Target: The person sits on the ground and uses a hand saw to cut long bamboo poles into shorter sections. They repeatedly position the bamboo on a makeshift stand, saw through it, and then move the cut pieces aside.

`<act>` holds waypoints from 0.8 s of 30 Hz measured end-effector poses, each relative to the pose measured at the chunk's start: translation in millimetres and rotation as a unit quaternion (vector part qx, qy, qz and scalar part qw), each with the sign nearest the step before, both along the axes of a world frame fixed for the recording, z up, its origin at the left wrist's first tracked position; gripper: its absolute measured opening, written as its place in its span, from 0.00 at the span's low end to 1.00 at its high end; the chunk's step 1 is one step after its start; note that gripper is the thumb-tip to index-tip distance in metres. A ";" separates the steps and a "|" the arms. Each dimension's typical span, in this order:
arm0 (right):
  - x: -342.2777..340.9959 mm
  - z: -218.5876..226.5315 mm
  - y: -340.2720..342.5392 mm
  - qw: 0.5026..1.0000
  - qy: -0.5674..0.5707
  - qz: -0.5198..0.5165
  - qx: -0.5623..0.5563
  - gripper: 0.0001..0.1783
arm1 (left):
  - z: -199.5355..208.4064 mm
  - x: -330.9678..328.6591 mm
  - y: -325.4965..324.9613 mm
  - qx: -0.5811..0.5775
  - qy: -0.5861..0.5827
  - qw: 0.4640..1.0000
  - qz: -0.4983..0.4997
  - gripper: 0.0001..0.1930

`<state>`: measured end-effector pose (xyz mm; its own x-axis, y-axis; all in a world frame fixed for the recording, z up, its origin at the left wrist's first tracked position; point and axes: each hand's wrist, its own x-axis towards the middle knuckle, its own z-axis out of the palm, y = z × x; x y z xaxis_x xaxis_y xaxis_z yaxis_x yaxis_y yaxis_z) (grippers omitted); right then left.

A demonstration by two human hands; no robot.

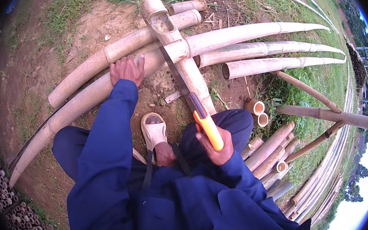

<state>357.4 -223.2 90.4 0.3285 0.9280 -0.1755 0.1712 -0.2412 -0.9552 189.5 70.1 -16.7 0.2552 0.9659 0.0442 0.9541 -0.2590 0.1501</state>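
My right hand (219,149) is closed round the orange and yellow handle of a hand saw (173,67). The saw's long blade runs up and away, lying across a thick bamboo pole (225,39) close to one of its joints. My left hand (128,70) presses on the same pole to the left of the blade, thumb and fingers apart. Beneath the pole, a notched bamboo piece (194,77) lies crosswise, with an open hollow near its far end. How deep the blade sits in the pole I cannot tell.
Another bamboo pole (125,45) lies behind, and two more poles (258,66) extend right. Cut bamboo lengths (268,151) are piled by my right knee, near a bamboo frame (324,113). Stacked bamboo ends (27,229) fill the lower left. My sandalled foot (154,130) is below the pole.
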 end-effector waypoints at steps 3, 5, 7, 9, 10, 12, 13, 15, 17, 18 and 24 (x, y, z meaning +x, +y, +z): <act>6.2 49.9 -89.2 0.997 -0.055 0.019 -0.056 0.22 | 2.2 6.7 -2.0 0.017 -0.004 1.000 -0.010 0.27; 1.4 55.8 -94.3 0.996 -0.058 0.019 -0.065 0.22 | -4.6 5.4 -7.4 0.062 -0.022 0.998 -0.021 0.27; 5.7 39.0 -46.1 0.994 -0.095 0.047 -0.022 0.19 | -0.1 6.6 1.3 0.026 -0.013 1.000 -0.007 0.27; 5.2 -11.1 18.7 0.999 -0.035 -0.008 0.034 0.06 | 3.2 14.7 2.4 0.003 -0.019 1.000 -0.008 0.27; 7.9 -20.6 46.7 1.000 -0.030 0.005 0.007 0.07 | 1.6 14.5 4.6 0.004 -0.024 1.000 -0.010 0.27; 10.7 -33.8 61.1 0.999 -0.005 0.008 0.032 0.08 | 2.5 12.5 3.6 0.004 -0.021 1.000 -0.010 0.28; 11.1 -34.8 58.9 1.000 -0.002 0.010 0.027 0.08 | 4.5 11.2 5.6 0.006 -0.015 1.000 -0.009 0.28; 1.6 -4.3 39.9 1.000 0.007 0.014 -0.002 0.07 | 0.2 1.0 2.6 0.018 -0.018 1.000 -0.004 0.28; 3.6 19.6 -19.3 0.999 -0.013 0.021 -0.032 0.13 | -1.4 1.3 5.2 0.010 -0.008 1.000 -0.002 0.28; 9.1 31.1 -56.0 0.995 -0.026 0.030 -0.091 0.21 | -1.4 4.1 3.4 0.002 -0.007 1.000 -0.002 0.28; 13.3 34.1 -43.6 0.996 -0.069 0.034 -0.039 0.18 | 2.8 8.7 1.5 0.026 -0.013 1.000 0.001 0.27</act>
